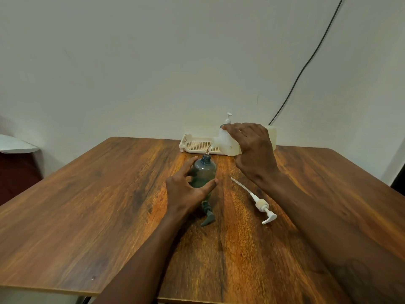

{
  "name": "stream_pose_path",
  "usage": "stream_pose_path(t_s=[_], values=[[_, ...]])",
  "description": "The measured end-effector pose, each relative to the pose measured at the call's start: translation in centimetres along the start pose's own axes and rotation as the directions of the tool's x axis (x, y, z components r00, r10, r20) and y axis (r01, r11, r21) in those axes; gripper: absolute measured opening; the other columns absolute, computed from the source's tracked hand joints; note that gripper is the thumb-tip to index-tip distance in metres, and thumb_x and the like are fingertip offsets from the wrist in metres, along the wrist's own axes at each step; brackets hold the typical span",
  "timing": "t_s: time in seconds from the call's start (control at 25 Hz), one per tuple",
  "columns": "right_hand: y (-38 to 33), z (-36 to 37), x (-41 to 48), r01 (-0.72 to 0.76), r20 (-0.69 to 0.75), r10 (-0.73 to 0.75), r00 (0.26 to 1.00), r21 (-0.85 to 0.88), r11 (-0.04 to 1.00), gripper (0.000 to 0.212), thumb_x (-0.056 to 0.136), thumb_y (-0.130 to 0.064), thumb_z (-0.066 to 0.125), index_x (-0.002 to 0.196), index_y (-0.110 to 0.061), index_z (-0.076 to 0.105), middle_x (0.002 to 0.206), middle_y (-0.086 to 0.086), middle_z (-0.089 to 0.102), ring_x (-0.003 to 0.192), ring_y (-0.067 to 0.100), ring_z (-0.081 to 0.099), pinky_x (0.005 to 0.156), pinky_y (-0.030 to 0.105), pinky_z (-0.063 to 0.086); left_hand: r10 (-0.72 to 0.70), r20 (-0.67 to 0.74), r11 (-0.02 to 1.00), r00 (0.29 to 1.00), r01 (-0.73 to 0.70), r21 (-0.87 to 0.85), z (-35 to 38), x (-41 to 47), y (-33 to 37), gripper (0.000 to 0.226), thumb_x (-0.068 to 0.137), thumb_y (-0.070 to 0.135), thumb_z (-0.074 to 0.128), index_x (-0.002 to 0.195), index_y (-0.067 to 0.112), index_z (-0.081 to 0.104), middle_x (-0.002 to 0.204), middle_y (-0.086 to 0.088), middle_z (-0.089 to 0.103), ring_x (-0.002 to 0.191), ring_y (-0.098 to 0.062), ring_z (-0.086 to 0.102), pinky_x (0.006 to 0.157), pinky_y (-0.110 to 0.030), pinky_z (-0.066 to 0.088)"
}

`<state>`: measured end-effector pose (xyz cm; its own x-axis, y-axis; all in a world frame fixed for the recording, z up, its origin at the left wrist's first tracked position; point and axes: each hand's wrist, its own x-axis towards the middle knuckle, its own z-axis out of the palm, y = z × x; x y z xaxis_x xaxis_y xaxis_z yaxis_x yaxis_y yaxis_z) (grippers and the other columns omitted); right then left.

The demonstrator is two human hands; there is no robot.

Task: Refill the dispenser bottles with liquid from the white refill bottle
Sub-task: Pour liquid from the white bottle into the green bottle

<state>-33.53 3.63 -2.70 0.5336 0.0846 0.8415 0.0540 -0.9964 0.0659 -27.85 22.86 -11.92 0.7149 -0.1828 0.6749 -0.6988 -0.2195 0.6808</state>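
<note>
A dark translucent grey dispenser bottle [203, 172] stands upright in the middle of the wooden table [87, 216], its neck uncapped. My left hand [186, 187] holds it, thumb and fingers curled round its body. My right hand [252, 148] grips the white refill bottle [225, 142], tipped to the left with its spout over the grey bottle's neck. A thin stream of liquid [208, 149] runs from the spout into the neck. A dark pump head [208, 213] lies on the table just in front of the grey bottle. A white pump with its long tube [256, 200] lies to the right.
A cream slotted tray [197, 145] stands at the table's far edge, with a second white pump top [228, 118] showing behind the refill bottle. A pale container [275, 134] sits behind my right hand. A black cable [306, 62] runs down the wall.
</note>
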Motion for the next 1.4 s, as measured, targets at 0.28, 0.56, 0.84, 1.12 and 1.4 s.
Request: stream_pose_path(t_s=[0.28, 0.56, 0.84, 1.12, 1.4], values=[[0.31, 0.11, 0.06, 0.007, 0.017, -0.006, 1.0, -0.016, 1.0, 0.085, 0.063, -0.002, 0.087, 0.141, -0.018, 0.057, 0.13, 0.012, 0.067, 0.122, 0.036, 0.059, 0.107, 0.047, 0.041, -0.006, 0.004, 1.0, 1.0, 0.006, -0.003, 0.03, -0.01, -0.19, 0.091, 0.067, 0.06, 0.087, 0.146, 0.032, 0.051, 0.132, -0.004, 0.068, 0.11, -0.005, 0.062, 0.08, -0.006, 0.052], [0.34, 0.04, -0.08, 0.003, 0.016, -0.003, 1.0, -0.019, 1.0, 0.086, 0.062, 0.0, 0.086, 0.142, -0.018, 0.056, 0.131, 0.011, 0.066, 0.124, 0.035, 0.058, 0.108, 0.048, 0.04, 0.005, 0.001, 1.0, 1.0, -0.005, -0.01, 0.07, -0.08, -0.06, 0.089, 0.067, 0.059, 0.087, 0.145, 0.032, 0.051, 0.131, -0.004, 0.068, 0.109, -0.004, 0.061, 0.079, -0.002, 0.05], [0.59, 0.28, -0.05, 0.001, 0.033, 0.0, 0.999, -0.01, 1.0, 0.086, 0.065, -0.004, 0.086, 0.143, -0.02, 0.055, 0.134, 0.01, 0.065, 0.125, 0.034, 0.057, 0.11, 0.05, 0.039, 0.02, -0.006, 1.0, 1.0, -0.02, -0.021, 0.03, -0.1, 0.04, 0.085, 0.068, 0.056, 0.088, 0.141, 0.038, 0.049, 0.132, -0.002, 0.068, 0.11, -0.002, 0.061, 0.079, -0.005, 0.052], [0.53, 0.11, -0.11, 0.005, 0.029, -0.004, 1.0, -0.006, 1.0, 0.086, 0.064, -0.003, 0.087, 0.142, -0.018, 0.056, 0.132, 0.012, 0.066, 0.123, 0.035, 0.058, 0.11, 0.052, 0.039, 0.019, -0.012, 1.0, 1.0, -0.019, -0.008, 0.1, -0.09, -0.05, 0.086, 0.067, 0.06, 0.087, 0.141, 0.039, 0.049, 0.132, 0.0, 0.067, 0.108, -0.002, 0.061, 0.08, -0.009, 0.054], [0.68, 0.3, -0.14, -0.001, 0.042, 0.001, 0.999, -0.001, 1.0, 0.085, 0.066, -0.004, 0.086, 0.143, -0.02, 0.055, 0.134, 0.01, 0.064, 0.125, 0.033, 0.056, 0.111, 0.052, 0.038, 0.014, -0.015, 1.0, 1.0, -0.014, 0.017, 0.2, -0.02, -0.43, 0.088, 0.067, 0.06, 0.088, 0.143, 0.036, 0.051, 0.132, -0.001, 0.067, 0.108, -0.002, 0.06, 0.081, -0.015, 0.058]])
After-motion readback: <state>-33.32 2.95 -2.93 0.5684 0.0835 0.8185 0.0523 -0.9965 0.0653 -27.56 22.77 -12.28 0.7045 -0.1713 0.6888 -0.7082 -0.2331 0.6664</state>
